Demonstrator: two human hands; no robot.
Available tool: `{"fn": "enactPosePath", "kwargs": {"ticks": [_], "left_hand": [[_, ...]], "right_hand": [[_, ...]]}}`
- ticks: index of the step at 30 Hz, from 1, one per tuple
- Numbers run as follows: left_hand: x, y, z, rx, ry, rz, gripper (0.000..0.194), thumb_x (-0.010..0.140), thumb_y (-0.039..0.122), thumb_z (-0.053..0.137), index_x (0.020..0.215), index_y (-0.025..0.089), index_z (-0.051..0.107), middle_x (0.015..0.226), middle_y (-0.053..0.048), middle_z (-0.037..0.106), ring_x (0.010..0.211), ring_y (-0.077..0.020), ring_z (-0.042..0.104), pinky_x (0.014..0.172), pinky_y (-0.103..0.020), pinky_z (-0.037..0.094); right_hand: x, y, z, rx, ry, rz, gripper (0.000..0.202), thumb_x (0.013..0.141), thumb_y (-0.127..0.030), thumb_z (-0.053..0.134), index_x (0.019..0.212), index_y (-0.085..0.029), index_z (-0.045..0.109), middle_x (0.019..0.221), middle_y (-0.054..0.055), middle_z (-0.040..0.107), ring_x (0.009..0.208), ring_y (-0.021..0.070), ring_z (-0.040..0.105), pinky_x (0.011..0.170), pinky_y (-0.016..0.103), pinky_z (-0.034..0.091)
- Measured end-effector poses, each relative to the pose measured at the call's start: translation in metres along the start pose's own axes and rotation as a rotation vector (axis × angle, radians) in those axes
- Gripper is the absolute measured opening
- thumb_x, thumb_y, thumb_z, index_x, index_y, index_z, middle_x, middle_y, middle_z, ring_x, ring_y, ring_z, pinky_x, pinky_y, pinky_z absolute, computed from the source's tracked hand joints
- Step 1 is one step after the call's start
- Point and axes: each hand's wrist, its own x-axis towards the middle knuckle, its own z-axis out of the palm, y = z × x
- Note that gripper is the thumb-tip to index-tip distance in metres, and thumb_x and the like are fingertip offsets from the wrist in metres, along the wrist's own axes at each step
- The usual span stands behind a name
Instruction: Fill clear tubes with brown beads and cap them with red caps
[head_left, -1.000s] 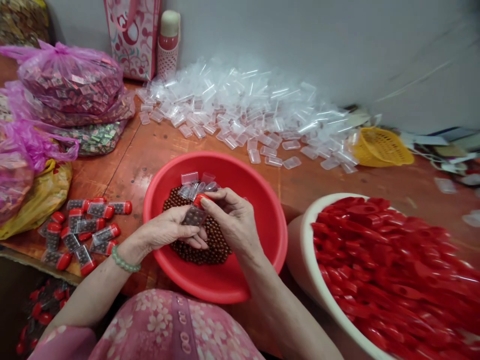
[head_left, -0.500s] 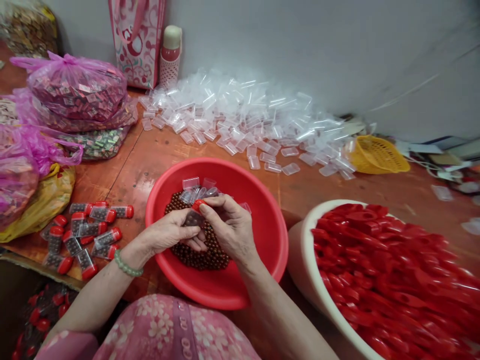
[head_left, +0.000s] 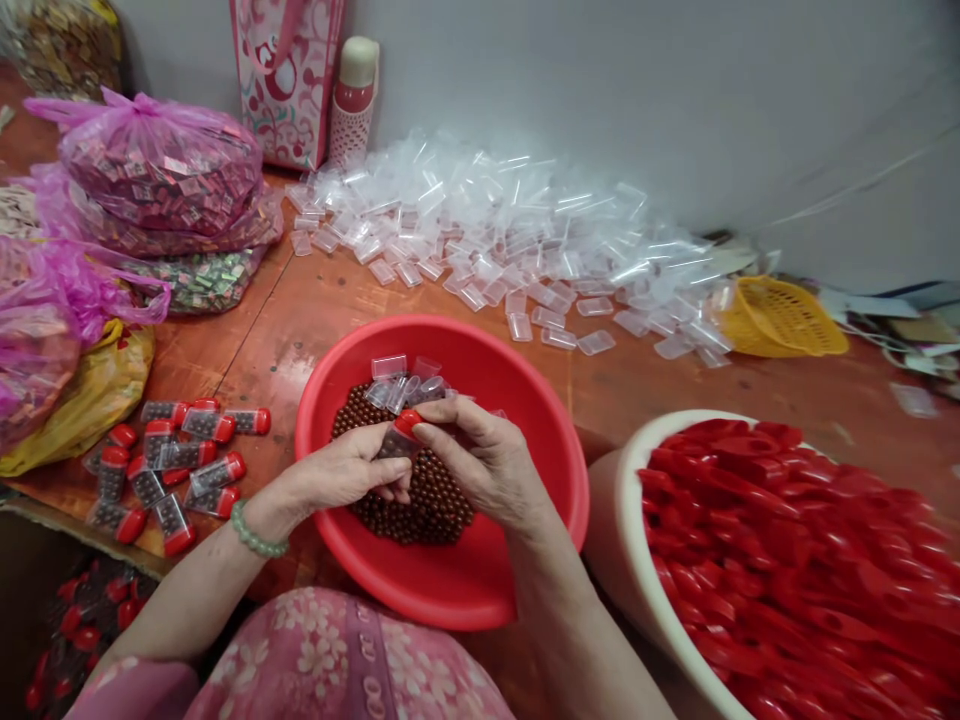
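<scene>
Over the red basin (head_left: 547,480), my left hand (head_left: 341,468) grips a small clear container (head_left: 396,440) with dark beads inside. The thumb and fingers of my right hand (head_left: 480,455) pinch the red cap (head_left: 409,421) at the container's upper end. Below both hands lie many brown beads (head_left: 431,500) in the basin. Several clear empty containers (head_left: 405,390) rest on the beads at the basin's far side. To the left, a cluster of filled containers with red caps (head_left: 180,455) lies on the table.
Clear plastic containers (head_left: 487,220) are heaped along the wall. A white tub (head_left: 634,500) of red caps (head_left: 795,560) stands at right. Tied pink bags (head_left: 161,165) sit at left, near a flask (head_left: 352,100). A yellow basket (head_left: 787,318) lies at back right. Capped containers fill a box (head_left: 82,630) below.
The container in my left hand is tipped more upright, and its red cap shows more clearly between my right fingers. The whole view has shifted slightly.
</scene>
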Motion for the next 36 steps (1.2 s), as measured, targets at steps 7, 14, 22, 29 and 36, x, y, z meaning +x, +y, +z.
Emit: {"fn": "enactPosePath", "kwargs": {"ticks": [7, 14, 22, 29, 36], "left_hand": [[0.003, -0.005, 0.0, -0.073, -0.012, -0.049, 0.021, 0.08, 0.032, 0.063, 0.082, 0.016, 0.05, 0.068, 0.002, 0.056, 0.06, -0.0103, 0.056, 0.062, -0.026, 0.047], [0.005, -0.004, -0.003, -0.29, -0.007, 0.069, 0.041, 0.071, 0.051, 0.075, 0.071, 0.012, 0.06, 0.068, -0.001, 0.057, 0.064, -0.0108, 0.051, 0.065, -0.025, 0.04], [0.007, -0.001, 0.004, -0.419, -0.008, 0.081, 0.041, 0.065, 0.047, 0.083, 0.075, 0.013, 0.061, 0.071, 0.0, 0.058, 0.068, -0.0111, 0.051, 0.07, -0.025, 0.039], [0.004, 0.002, 0.006, -0.422, -0.056, 0.054, 0.045, 0.062, 0.049, 0.085, 0.072, 0.012, 0.062, 0.067, -0.001, 0.058, 0.066, -0.0109, 0.052, 0.068, -0.025, 0.039], [0.011, 0.001, 0.01, -0.589, 0.08, -0.112, 0.063, 0.08, 0.074, 0.052, 0.067, 0.013, 0.065, 0.059, -0.005, 0.06, 0.06, -0.0165, 0.057, 0.067, -0.031, 0.046]], "right_hand": [[-0.001, -0.006, -0.002, -0.124, -0.059, -0.035, 0.008, 0.092, -0.022, 0.058, 0.089, -0.021, 0.066, 0.08, 0.001, 0.071, 0.07, 0.0126, 0.065, 0.066, 0.024, 0.053], [-0.009, -0.005, 0.017, -0.465, -0.084, -0.224, 0.077, 0.074, -0.052, 0.075, 0.134, -0.015, 0.042, 0.119, 0.018, 0.063, 0.108, 0.0325, 0.063, 0.086, 0.047, 0.055], [-0.004, -0.001, 0.024, -0.642, 0.127, -0.47, 0.057, 0.073, -0.028, 0.061, 0.125, -0.011, 0.045, 0.099, 0.016, 0.068, 0.09, 0.0289, 0.065, 0.076, 0.044, 0.052], [-0.006, 0.0, 0.018, -0.709, 0.174, -0.567, 0.058, 0.075, -0.035, 0.062, 0.126, -0.011, 0.047, 0.09, 0.013, 0.069, 0.08, 0.0257, 0.065, 0.076, 0.042, 0.048], [-0.009, 0.001, 0.021, -0.764, 0.09, -0.536, 0.061, 0.081, -0.041, 0.066, 0.128, -0.009, 0.045, 0.099, 0.018, 0.07, 0.087, 0.0276, 0.066, 0.076, 0.042, 0.05]]}}
